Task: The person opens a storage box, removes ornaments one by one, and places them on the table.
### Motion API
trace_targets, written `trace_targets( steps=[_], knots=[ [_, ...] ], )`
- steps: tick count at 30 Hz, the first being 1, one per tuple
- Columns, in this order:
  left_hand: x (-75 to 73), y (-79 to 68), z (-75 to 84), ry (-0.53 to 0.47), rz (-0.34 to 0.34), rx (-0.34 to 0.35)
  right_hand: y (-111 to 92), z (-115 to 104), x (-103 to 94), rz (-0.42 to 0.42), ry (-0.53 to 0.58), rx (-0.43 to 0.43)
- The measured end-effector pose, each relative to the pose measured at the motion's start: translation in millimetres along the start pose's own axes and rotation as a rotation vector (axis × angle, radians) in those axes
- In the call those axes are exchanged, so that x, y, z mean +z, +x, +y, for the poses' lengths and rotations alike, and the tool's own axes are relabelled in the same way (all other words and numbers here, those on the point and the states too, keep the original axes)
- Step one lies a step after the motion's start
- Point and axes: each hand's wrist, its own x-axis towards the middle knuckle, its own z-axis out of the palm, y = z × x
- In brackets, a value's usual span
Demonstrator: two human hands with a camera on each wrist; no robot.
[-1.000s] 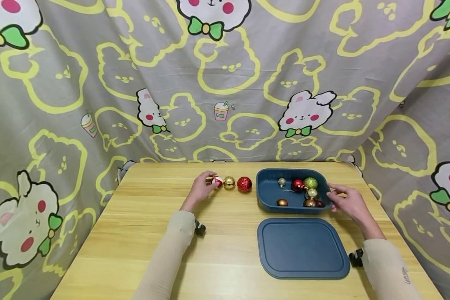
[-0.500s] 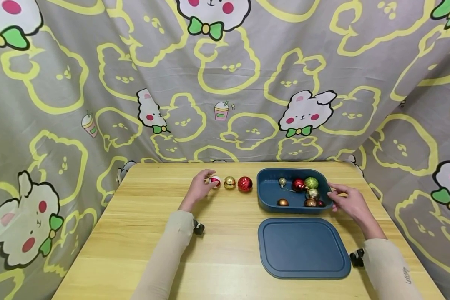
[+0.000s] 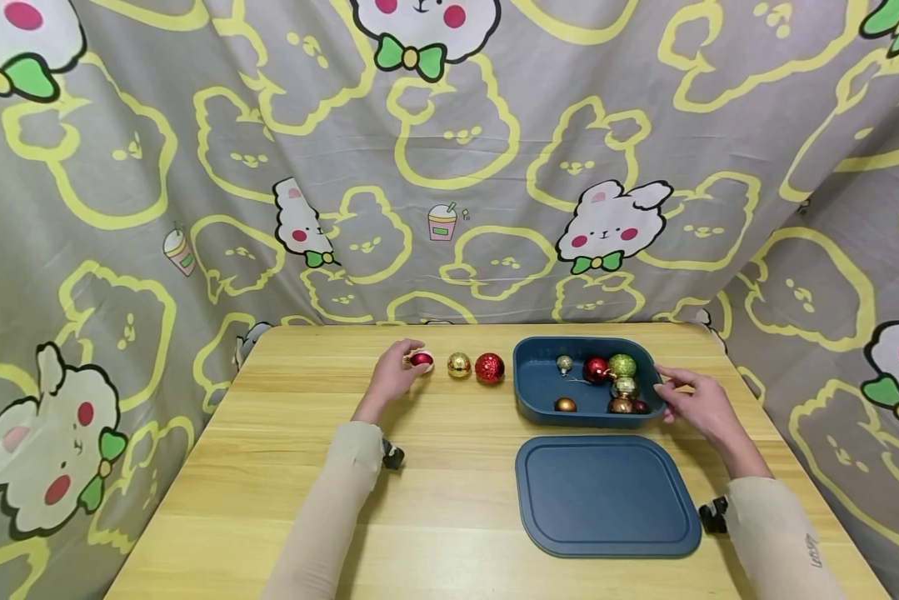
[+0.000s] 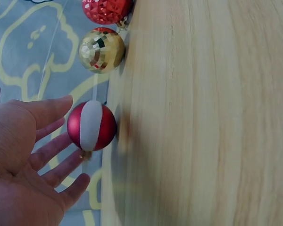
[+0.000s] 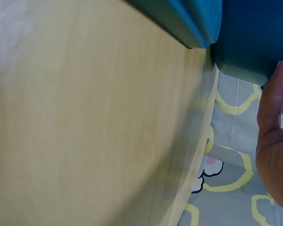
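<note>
My left hand (image 3: 393,375) is at a red-and-white striped Christmas ball (image 4: 91,125) on the table. In the left wrist view its fingers are spread and relaxed beside and behind the ball, not wrapped round it. To the right of it lie a faceted gold ball (image 3: 459,365) and a red glitter ball (image 3: 489,367). My right hand (image 3: 692,400) holds the right rim of a dark blue box (image 3: 527,400), fingertips at the rim; the right wrist view shows a fingertip against the outer wall. Several baubles, including a green ball (image 3: 622,367), lie inside the box.
A dark blue lid (image 3: 606,496) lies flat in front of the box on the wooden table (image 3: 269,500). A grey patterned curtain (image 3: 449,167) hangs behind the table and at both sides. Inside the box, a small copper ball (image 3: 565,405) sits by the near wall.
My left hand has moved slightly left, and the striped ball has turned and shifted left with it, widening the gap to the gold ball. My right hand stays at the box.
</note>
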Motion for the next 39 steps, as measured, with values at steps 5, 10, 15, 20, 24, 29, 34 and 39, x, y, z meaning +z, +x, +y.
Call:
trace_targets(
  steps=[5,10,15,20,24,29,34,39],
  knots=[
    [-2.2,-0.9,-1.7,0.020,-0.004,0.000,0,-1,-0.4,0.004,-0.005,-0.001],
    [-3.6,-3.1,-3.3,0.050,-0.009,0.004,-1,-2,-0.7,0.003,-0.008,-0.002],
    [-4.9,-4.2,-3.6,0.071,0.002,0.014,-1,-1,-1.2,0.003,-0.008,-0.002],
    [-6.3,-3.8,0.6,0.102,0.019,0.034,-1,-2,-1.2,0.000,-0.007,0.006],
    [-4.6,-3.0,10.3,0.130,0.024,0.087,-1,-3,-1.0,-0.003,0.003,0.004],
    [8.6,0.3,34.9,0.139,0.011,0.192,-1,-3,-1.4,-0.004,0.002,0.000],
    [31.8,0.9,69.8,0.131,-0.052,0.258,-1,-3,-1.6,-0.004,-0.004,0.000],
    [61.4,-2.0,101.7,0.142,-0.160,0.347,0,-3,-0.6,-0.005,0.013,-0.003]
  ],
)
